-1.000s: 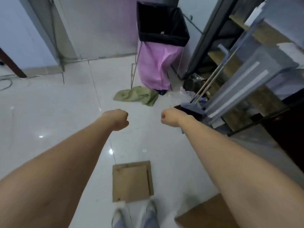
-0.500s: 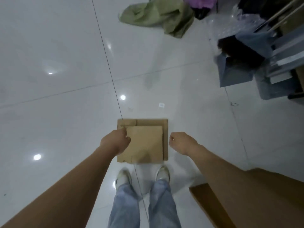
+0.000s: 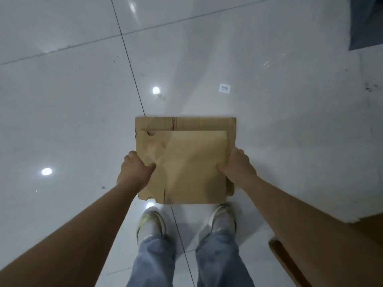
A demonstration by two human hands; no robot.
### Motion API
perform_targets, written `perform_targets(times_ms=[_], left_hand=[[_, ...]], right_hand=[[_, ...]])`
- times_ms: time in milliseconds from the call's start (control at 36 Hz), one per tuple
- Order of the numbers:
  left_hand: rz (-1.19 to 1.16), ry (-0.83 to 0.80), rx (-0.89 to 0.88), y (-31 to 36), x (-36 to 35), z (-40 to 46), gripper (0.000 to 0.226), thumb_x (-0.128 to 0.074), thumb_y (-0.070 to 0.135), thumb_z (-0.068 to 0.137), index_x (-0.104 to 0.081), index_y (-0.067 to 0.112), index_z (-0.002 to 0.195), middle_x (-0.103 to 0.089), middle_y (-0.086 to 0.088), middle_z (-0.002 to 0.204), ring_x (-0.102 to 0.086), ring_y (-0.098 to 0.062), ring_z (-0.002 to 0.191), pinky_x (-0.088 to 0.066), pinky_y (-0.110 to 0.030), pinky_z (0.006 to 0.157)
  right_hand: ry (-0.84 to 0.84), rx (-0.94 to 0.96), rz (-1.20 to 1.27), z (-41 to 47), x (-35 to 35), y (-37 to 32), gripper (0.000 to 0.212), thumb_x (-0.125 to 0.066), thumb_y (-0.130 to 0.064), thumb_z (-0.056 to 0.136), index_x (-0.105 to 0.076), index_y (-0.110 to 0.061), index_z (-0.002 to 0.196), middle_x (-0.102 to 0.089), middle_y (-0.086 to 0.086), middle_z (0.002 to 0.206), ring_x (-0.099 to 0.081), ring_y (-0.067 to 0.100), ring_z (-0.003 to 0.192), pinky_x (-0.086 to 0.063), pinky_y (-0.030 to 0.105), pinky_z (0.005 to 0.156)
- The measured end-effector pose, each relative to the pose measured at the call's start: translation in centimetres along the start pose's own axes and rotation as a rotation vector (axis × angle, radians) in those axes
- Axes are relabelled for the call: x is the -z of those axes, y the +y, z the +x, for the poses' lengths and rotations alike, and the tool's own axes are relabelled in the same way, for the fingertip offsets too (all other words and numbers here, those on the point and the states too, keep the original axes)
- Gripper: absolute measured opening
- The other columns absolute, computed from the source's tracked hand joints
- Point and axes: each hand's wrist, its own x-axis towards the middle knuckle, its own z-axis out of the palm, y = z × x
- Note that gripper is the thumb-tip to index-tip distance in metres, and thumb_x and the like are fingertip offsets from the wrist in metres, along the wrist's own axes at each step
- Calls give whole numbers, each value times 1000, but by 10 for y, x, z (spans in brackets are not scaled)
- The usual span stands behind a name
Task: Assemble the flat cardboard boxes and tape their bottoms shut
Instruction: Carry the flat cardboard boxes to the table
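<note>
Brown flattened cardboard boxes [image 3: 186,160] sit stacked mid-frame on the white tile floor [image 3: 72,100], just above the shoes [image 3: 152,222], left hand [image 3: 135,169] and right hand [image 3: 237,165] curled around the top one's side edges.

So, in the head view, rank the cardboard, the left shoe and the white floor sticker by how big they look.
1. cardboard, largest by far
2. left shoe, partly hidden by the trouser leg
3. white floor sticker, smallest

Dim, cool indoor light, round ceiling-lamp glare spots on the glossy floor [image 3: 62,112], soft shadows fanning away from the person, wide-angle bending at edges, slight softness overall
</note>
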Motion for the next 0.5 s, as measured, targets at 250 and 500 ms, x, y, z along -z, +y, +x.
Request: perform_targets(times_ms=[250, 500], left_hand=[[18, 73, 99, -16, -45, 64, 93, -72, 46, 76, -19, 6, 141, -36, -18, 139, -37, -36, 127, -38, -52, 99], [-141, 61, 178, -31, -61, 98, 98, -85, 45, 60, -34, 4, 133, -41, -18, 128, -41, -38, 119, -43, -53, 97]], right_hand=[[116, -143, 162, 61, -39, 13, 107, -69, -47, 80, 2, -7, 149, -13, 13, 151, -14, 33, 139, -31, 48, 105], [121, -218, 361, 97, -50, 25, 105, -83, -39, 67, -17, -6, 142, -23, 15, 143, -26, 33, 134, -34, 42, 104]])
